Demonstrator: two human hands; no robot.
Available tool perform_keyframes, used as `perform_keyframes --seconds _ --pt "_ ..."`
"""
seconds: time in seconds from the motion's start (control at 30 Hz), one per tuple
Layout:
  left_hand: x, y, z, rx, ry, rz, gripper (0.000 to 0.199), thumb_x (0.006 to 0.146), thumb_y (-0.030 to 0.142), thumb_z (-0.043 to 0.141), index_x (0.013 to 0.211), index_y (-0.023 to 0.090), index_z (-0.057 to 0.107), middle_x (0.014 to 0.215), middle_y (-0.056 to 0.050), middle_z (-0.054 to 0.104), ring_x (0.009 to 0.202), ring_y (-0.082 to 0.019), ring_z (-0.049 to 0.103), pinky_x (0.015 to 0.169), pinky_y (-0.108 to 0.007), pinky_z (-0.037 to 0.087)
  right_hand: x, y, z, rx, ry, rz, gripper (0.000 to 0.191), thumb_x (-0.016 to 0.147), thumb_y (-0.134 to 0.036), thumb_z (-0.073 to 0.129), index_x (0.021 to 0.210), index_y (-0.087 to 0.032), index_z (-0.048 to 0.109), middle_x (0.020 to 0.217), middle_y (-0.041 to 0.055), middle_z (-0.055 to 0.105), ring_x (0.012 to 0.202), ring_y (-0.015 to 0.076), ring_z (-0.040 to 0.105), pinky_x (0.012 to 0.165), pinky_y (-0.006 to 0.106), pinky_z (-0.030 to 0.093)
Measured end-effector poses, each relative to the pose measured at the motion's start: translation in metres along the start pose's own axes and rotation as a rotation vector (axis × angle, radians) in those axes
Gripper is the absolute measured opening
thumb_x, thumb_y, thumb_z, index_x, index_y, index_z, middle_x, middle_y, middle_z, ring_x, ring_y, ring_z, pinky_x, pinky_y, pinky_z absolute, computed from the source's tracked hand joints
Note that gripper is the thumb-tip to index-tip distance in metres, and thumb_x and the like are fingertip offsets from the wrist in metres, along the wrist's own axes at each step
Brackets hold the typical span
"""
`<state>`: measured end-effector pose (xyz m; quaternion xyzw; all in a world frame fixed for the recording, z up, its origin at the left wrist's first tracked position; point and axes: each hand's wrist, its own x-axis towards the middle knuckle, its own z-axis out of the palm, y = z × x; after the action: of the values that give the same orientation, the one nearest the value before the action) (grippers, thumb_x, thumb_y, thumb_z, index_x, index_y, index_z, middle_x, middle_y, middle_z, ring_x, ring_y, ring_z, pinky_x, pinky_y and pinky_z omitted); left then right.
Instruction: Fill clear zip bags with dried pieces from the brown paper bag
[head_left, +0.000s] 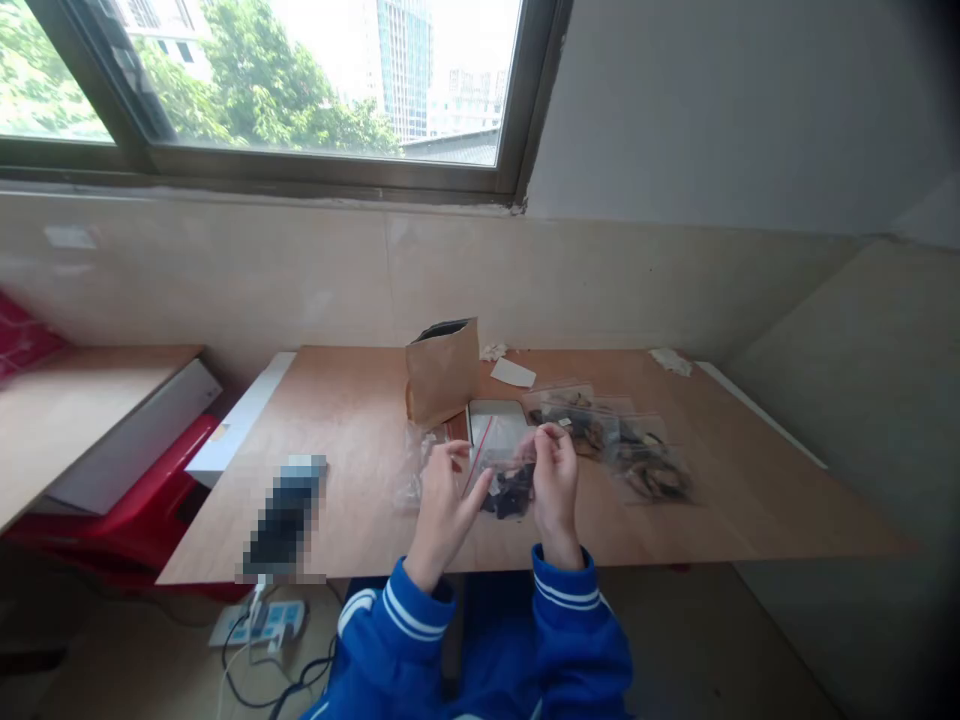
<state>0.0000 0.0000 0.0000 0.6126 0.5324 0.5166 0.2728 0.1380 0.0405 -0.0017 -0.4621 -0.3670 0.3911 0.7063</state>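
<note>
Right-hand grip: my right hand is pinching thumb and fingertips together, apparently on the edge of a clear plastic bag.
Left-hand grip: my left hand is spreading its thumb well apart from its curled fingers, the thumb reaching to the bag's near side; whether it is touching, I cannot tell.
Clear bag: its thin, glossy film is sitting between my hands, showing a straight red strip and bunching dark, irregular pieces low down.
Pale slab: a flat, round-cornered slab with a dark rim is lying just behind the bag.
Paper pouch: a matte brown kraft pouch is standing upright, its dark mouth gaping.
Filled bags: more transparent bags are overlapping on the right, holding curled brown and blackish pieces.
Left bag: another clear bag is lying beside my left hand, its contents blurring.
Scraps: a smooth white card and crumpled white tissue are resting towards the back.
Tabletop: the smooth, wood-toned board is carrying everything.
Cuffs: ribbed blue knit with white stripes is circling my wrists.
</note>
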Motion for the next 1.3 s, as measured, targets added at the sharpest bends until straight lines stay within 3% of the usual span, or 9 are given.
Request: perform_keyframes --seconds 0.1,0.23,0.3,0.4,0.57,0.77,0.97,1.13,1.3 --pt "-0.002 -0.013 0.002 -0.142 -0.146 -0.098 0.024 0.092 0.043 0.049 0.084 0.021 0.046 0.072 0.002 0.051 0.063 -0.013 0.052 0.062 -0.026 0.041 -0.003 0.015 0.006 -0.121 -0.028 -0.025 0.031 0.086 -0.048 0.055 0.099 -0.022 0.046 0.078 0.0017 0.063 0.069 0.0161 0.062 0.063 0.030 0.052" --pt "-0.004 -0.015 0.013 -0.236 -0.024 -0.196 0.029 0.093 0.047 0.045 0.080 0.022 0.041 0.064 0.005 0.043 0.056 -0.011 0.045 0.057 -0.025 0.037 -0.016 0.029 0.015 -0.459 0.042 -0.285 0.041 0.082 -0.046 0.061 0.112 -0.021 0.048 0.123 0.0146 0.053 0.113 0.0253 0.053 0.088 0.041 0.050" --pt "-0.003 -0.017 0.018 -0.294 0.056 -0.242 0.029 0.093 0.049 0.044 0.082 0.022 0.041 0.068 0.004 0.046 0.061 -0.013 0.048 0.060 -0.026 0.040 -0.026 0.029 0.020 -0.531 -0.109 -0.328 0.030 0.086 -0.042 0.058 0.107 -0.020 0.054 0.117 0.0127 0.056 0.108 0.0243 0.055 0.089 0.041 0.049" --pt "0.001 -0.021 0.018 -0.370 0.101 -0.284 0.030 0.094 0.051 0.042 0.087 0.022 0.044 0.077 0.000 0.053 0.073 -0.016 0.055 0.071 -0.029 0.045 -0.038 0.026 0.026 -0.482 -0.428 -0.225 0.021 0.094 -0.037 0.048 0.098 -0.021 0.061 0.099 0.0074 0.064 0.090 0.0193 0.061 0.082 0.034 0.051" --pt "0.006 -0.023 0.009 -0.430 0.007 -0.261 0.031 0.095 0.051 0.036 0.090 0.022 0.046 0.083 -0.002 0.057 0.081 -0.017 0.058 0.078 -0.030 0.047 -0.038 0.026 0.026 -0.350 -0.543 -0.090 0.026 0.093 -0.041 0.051 0.104 -0.023 0.066 0.103 0.0057 0.069 0.095 0.0199 0.065 0.083 0.031 0.053" --pt "0.009 -0.026 0.008 -0.325 -0.028 -0.169 0.026 0.095 0.045 0.040 0.085 0.022 0.045 0.078 0.000 0.053 0.074 -0.016 0.054 0.069 -0.027 0.044 -0.033 0.026 0.019 -0.390 -0.535 -0.063 0.034 0.094 -0.044 0.046 0.100 -0.021 0.069 0.097 0.0062 0.073 0.088 0.0216 0.069 0.078 0.030 0.055" --pt "0.010 -0.034 0.004 -0.195 -0.172 -0.090 0.025 0.094 0.039 0.042 0.076 0.022 0.043 0.064 0.003 0.049 0.056 -0.012 0.047 0.055 -0.024 0.037 -0.022 0.023 0.011 -0.552 -0.453 -0.123 0.031 0.091 -0.045 0.049 0.084 -0.021 0.068 0.081 0.0047 0.074 0.073 0.0216 0.070 0.067 0.029 0.054" --pt "0.007 -0.038 -0.008 -0.129 -0.006 -0.114 0.029 0.090 0.040 0.049 0.068 0.022 0.042 0.057 0.005 0.044 0.052 -0.011 0.042 0.055 -0.023 0.034 0.006 0.019 -0.002 -0.529 -0.084 -0.101 0.043 0.088 -0.058 0.045 0.081 -0.019 0.060 0.076 0.0076 0.071 0.061 0.0208 0.068 0.052 0.027 0.050" --pt "0.017 -0.053 -0.012 -0.291 0.175 -0.174 0.039 0.092 0.054 0.041 0.077 0.021 0.053 0.077 -0.001 0.056 0.077 -0.016 0.054 0.075 -0.026 0.043 0.012 0.000 0.008 -0.418 -0.198 -0.079 0.045 0.087 -0.063 0.045 0.084 -0.020 0.058 0.082 0.0075 0.070 0.052 0.0176 0.064 0.044 0.026 0.046"
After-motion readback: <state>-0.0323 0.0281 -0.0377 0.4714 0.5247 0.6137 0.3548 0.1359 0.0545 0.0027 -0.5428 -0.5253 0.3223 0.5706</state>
